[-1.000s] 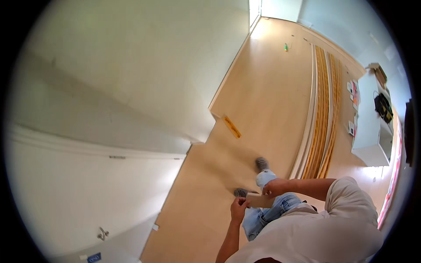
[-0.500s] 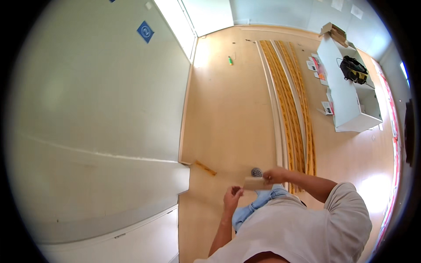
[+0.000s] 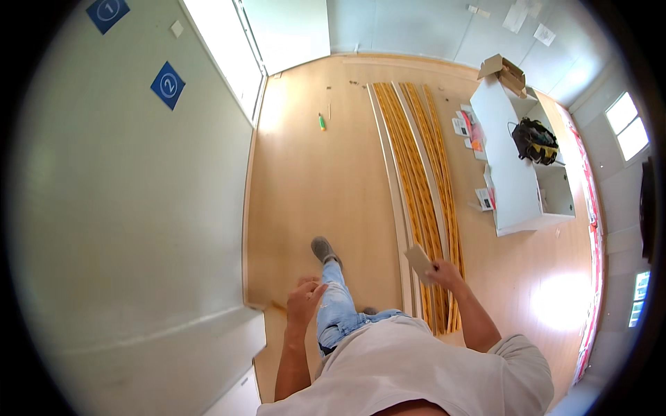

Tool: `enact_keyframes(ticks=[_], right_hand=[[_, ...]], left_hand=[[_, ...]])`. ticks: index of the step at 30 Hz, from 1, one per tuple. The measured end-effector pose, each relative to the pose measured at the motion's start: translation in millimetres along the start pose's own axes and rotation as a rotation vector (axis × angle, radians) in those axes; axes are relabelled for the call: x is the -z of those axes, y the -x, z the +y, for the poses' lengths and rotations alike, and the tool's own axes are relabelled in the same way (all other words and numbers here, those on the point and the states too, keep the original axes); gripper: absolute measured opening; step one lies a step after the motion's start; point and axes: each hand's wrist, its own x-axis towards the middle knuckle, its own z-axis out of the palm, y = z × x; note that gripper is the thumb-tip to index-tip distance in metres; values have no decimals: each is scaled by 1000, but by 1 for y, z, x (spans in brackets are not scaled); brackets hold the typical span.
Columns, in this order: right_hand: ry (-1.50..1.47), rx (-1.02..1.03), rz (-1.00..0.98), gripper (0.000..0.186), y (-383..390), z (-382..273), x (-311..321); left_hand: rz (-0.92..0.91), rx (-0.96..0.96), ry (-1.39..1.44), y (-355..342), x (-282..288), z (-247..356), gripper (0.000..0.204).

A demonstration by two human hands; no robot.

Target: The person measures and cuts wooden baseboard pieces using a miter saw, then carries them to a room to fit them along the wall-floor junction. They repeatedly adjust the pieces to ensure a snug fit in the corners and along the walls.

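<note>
Two bare hands extend forward from a person in a pale shirt (image 3: 416,360). The right hand (image 3: 444,274) has its grip clamped on one end of the board (image 3: 417,262), a small, flat, tan rectangle. The board tilts, its free end pointing up and to the left, and in this view it covers part of the strips (image 3: 409,159) behind it. The left hand (image 3: 304,301) hangs before the left thigh, well apart from the board, with its fingers curled; whether its grip is together or apart cannot be told.

The strips, yellow-brown and white, lie lengthwise on the floor (image 3: 319,187), from near the far wall to the person's right side. A green-handled tool (image 3: 322,123) lies to their left. To their right stands a low white cabinet (image 3: 494,128); an open carton (image 3: 510,75) and a dark bag (image 3: 535,141) rest on it, and packets (image 3: 470,130) lie along its near side. One grey shoe (image 3: 323,248) shows ahead of the jeans (image 3: 336,298). At left, a pale wall (image 3: 159,194) bears two blue signs (image 3: 168,85); beyond it, a door (image 3: 291,28) stands open.
</note>
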Motion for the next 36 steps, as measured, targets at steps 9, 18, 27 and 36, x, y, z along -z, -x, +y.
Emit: enact_keyframes(ticks=[9,18,27,36], right_hand=[[-194,-681,82,37,-18,128,-57],[-363,-716,43,30,-193,-67,-37],[-201,-537,-96,32,-539,-162,101],[-125,-211,113,29,-930,-331,328]], left_hand=[[107,-179,244,-308,110,104,18],[-430,-1400,819,-524,233,338,19],[-177,-1406,901,-732,230,411,51],[43,-1481,894,-939,276,398,49]])
